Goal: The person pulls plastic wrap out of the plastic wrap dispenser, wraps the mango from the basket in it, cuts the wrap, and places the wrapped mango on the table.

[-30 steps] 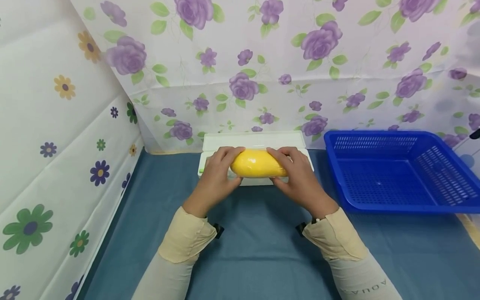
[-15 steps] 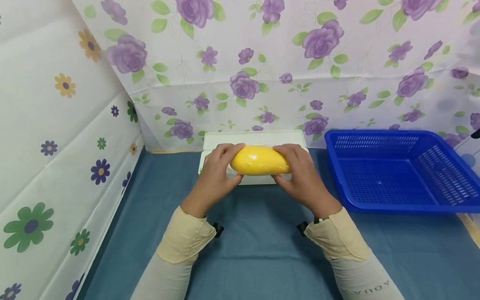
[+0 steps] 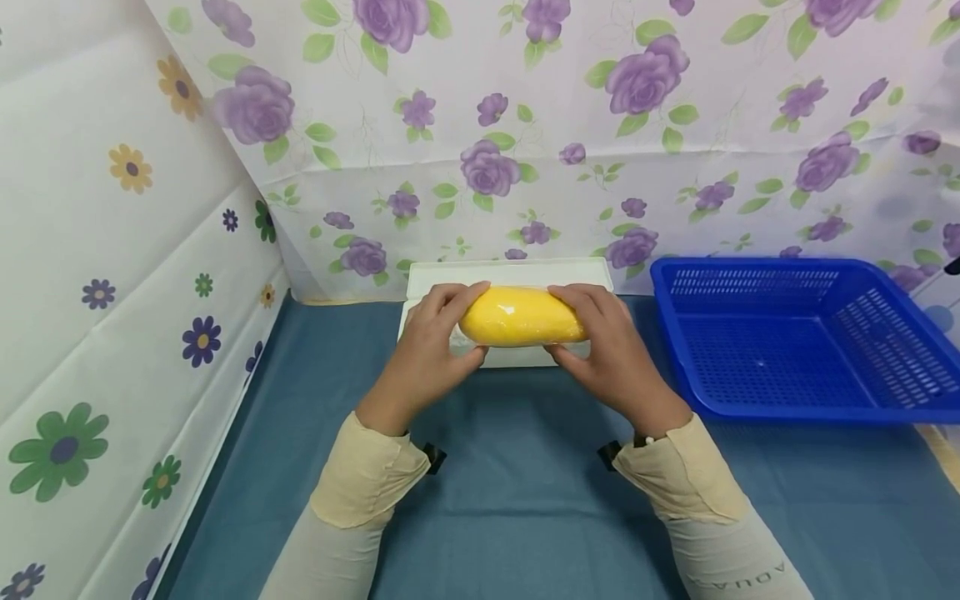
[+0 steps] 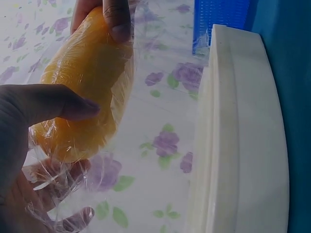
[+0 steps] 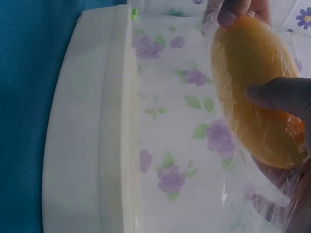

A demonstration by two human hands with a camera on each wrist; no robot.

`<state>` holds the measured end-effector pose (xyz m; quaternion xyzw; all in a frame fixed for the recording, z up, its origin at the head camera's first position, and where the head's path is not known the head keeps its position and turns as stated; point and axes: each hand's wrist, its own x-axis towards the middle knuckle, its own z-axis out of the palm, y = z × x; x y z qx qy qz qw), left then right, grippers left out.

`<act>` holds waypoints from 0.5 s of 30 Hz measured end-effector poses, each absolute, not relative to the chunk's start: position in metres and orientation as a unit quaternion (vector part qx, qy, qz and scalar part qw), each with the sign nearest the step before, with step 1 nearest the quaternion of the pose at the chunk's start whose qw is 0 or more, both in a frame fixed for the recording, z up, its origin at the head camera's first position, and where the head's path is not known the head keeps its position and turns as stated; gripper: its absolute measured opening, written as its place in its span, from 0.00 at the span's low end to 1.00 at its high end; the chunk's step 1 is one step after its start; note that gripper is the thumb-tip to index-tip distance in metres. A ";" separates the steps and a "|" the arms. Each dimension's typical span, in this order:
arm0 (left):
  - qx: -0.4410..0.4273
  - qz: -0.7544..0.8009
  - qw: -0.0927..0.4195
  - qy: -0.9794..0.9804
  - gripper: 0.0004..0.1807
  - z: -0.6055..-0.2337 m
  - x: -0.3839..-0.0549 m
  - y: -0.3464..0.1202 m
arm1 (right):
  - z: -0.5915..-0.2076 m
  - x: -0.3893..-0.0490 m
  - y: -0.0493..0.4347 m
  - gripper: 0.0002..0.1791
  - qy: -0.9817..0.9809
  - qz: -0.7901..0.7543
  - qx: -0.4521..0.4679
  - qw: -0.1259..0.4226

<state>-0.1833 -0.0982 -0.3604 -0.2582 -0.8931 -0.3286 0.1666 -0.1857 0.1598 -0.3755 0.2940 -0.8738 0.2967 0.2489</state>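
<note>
A smooth yellow mango, wrapped in clear cling film, is held up level between both hands. My left hand grips its left end, thumb below and fingers above. At the other end my right hand grips it the same way. Loose film bunches around the left fingers in the left wrist view. Behind and beneath the mango stands a white cling film dispenser with its lid raised; the hands and mango hide its middle. In the right wrist view the dispenser is apart from the mango.
A blue plastic basket with slotted sides stands to the right of the dispenser. Blue cloth covers the table. Floral sheets hang behind and on the left. A small green piece shows at the dispenser's end.
Both hands have raised the mango slightly away from me. The right hand has shifted a little to the right, showing more of the mango's right end. The dispenser and basket stay put.
</note>
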 end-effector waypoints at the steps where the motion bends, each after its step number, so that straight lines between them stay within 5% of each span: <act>1: -0.260 -0.329 0.167 -0.893 0.42 -0.360 -0.183 -0.099 | -0.375 -0.185 0.160 0.40 -0.873 0.298 0.295 0.248; 15: -0.282 -0.336 0.182 -0.880 0.41 -0.349 -0.174 -0.102 | -0.364 -0.177 0.163 0.41 -0.865 0.310 0.304 0.251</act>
